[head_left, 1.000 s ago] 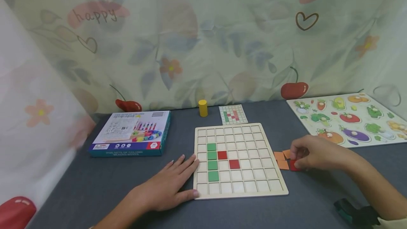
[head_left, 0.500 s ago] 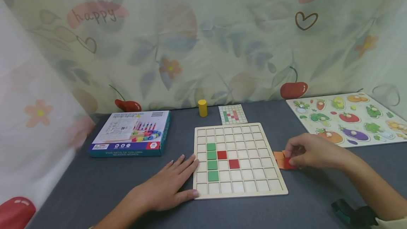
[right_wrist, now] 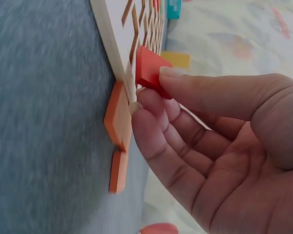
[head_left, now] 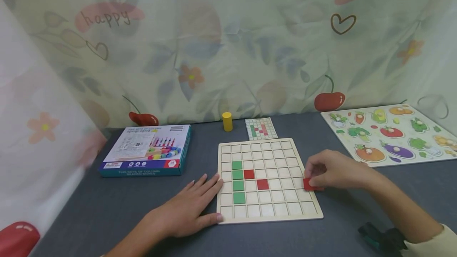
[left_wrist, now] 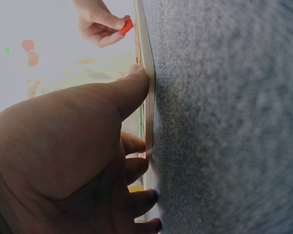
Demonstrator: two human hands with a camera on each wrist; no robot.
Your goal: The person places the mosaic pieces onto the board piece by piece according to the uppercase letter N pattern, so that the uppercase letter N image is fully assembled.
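A red square tile [right_wrist: 150, 69] is pinched between thumb and fingers of my right hand [head_left: 333, 169], at the right edge of the wooden grid board [head_left: 282, 221]. Several orange tiles [right_wrist: 118, 117] lie on the cloth beside that edge, mostly hidden under the hand in the head view. My left hand [head_left: 192, 207] lies flat with spread fingers, its fingertips and thumb touching the board's left edge. On the board, green tiles [head_left: 238, 185] form a column at the left, and two red tiles [head_left: 262, 184] sit in cells to their right.
Behind the board lies a small pattern card [head_left: 261, 129], with a yellow cylinder [head_left: 227, 121] to its left. A flat toy box [head_left: 146, 150] is at the left. The vegetable puzzle board [head_left: 396, 136] lies at the back right, and a patterned curtain [head_left: 228, 50] hangs behind the table.
My right hand has lifted the red tile from beside the orange tiles and carried it left to the board's right edge. The left hand has stayed in place.
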